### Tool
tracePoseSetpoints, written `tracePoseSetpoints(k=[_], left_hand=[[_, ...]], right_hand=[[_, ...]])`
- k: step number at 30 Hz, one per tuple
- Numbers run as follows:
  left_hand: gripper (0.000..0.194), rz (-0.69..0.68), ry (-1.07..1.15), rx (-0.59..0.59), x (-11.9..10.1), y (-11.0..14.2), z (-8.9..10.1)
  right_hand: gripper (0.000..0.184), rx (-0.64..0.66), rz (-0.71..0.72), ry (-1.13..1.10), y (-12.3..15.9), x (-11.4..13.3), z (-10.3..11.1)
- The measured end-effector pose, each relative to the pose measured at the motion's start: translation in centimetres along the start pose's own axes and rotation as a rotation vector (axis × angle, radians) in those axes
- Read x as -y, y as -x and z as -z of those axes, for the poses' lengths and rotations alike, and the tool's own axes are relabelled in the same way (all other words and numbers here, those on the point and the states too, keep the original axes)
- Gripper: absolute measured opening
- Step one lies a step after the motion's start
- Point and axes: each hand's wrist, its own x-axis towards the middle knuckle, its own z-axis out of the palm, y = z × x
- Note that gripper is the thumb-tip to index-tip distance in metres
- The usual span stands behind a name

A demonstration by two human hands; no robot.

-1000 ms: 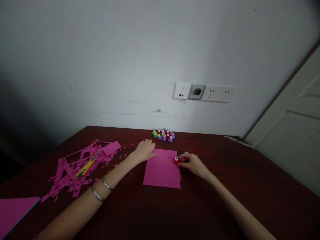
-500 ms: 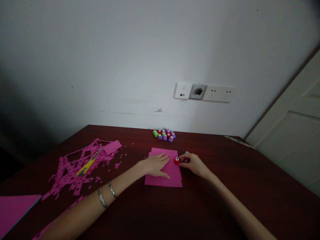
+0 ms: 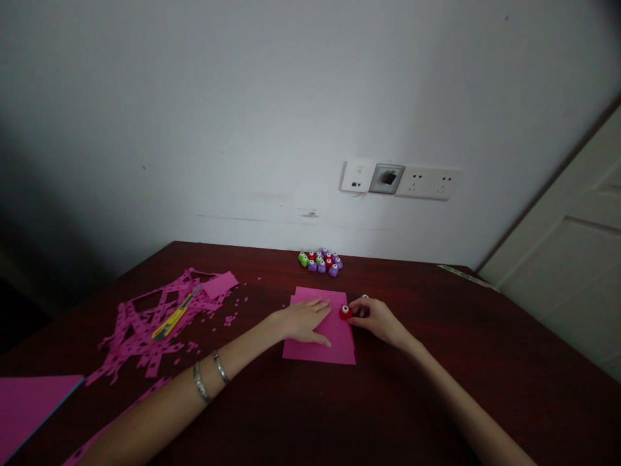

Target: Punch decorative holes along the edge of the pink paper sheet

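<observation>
My left hand [image 3: 305,321] lies flat on the pink paper [image 3: 317,353], its fingers stretched toward the right. The paper looks like overlapping sheets, with edges slightly offset. At the right edge of the paper, my right hand [image 3: 376,317] pinches a small red craft punch [image 3: 345,312] between thumb and fingers. Just behind that hand, the white top of another small punch [image 3: 365,296] peeks out, mostly hidden. Farther back sits a cluster of green, red and purple punches [image 3: 321,264].
Left on the dark wooden table [image 3: 272,414] are cut pink paper scraps [image 3: 140,317], with a yellow utility knife [image 3: 169,323] on them. Pink sheets [image 3: 36,404] lie at the near left corner. A flat strip [image 3: 466,276] lies at the back right, by the wall.
The view has shifted very slightly. Both hands keep their places, the left flat on the paper and the right on the red punch at its edge.
</observation>
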Motion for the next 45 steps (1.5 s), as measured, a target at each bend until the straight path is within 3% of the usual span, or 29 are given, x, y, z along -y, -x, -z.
tracePoseSetpoints(k=[4, 6, 11, 14, 17, 21, 24, 34, 40, 45], left_hand=[[0.092, -0.032, 0.023, -0.026, -0.1, 0.0, 0.2], [0.086, -0.049, 0.036, -0.095, -0.4, 0.1, 0.6], [0.044, 0.105, 0.102, -0.443, -0.8, -0.5, 2.1], [0.028, 0.157, 0.234, -0.474, -0.5, -1.7, 2.6], [0.028, 0.222, 0.402, -0.377, 0.2, -3.2, 2.9], [0.053, 0.278, 0.734, -0.148, 1.0, -4.8, 3.1], [0.062, 0.274, 0.884, -0.056, 1.3, -5.6, 3.1], [0.064, 0.250, 0.781, 0.139, 0.9, -6.7, 3.2], [0.052, 0.275, 0.817, 0.301, 0.2, -6.5, 3.9], [0.045, 0.310, 0.892, 0.402, 0.5, -6.9, 4.3]], right_hand=[[0.027, 0.008, -0.045, -0.050, 0.2, 0.5, 0.7], [0.024, 0.024, -0.107, -0.125, 0.2, 0.9, 1.4], [0.045, 0.158, -0.328, -0.245, 0.2, 1.3, 2.2], [0.050, 0.225, -0.412, -0.257, 0.0, 1.3, 2.0], [0.052, 0.259, -0.451, -0.252, -0.4, 1.4, 1.9], [0.053, 0.279, -0.470, -0.205, -1.0, 1.9, 2.0], [0.054, 0.313, -0.489, -0.169, -1.2, 2.0, 1.9], [0.051, 0.417, -0.541, -0.212, -1.5, 1.6, 1.2], [0.039, 0.408, -0.623, -0.267, -1.7, 1.4, 1.1], [0.037, 0.496, -0.686, -0.271, -2.5, 1.5, 1.2]])
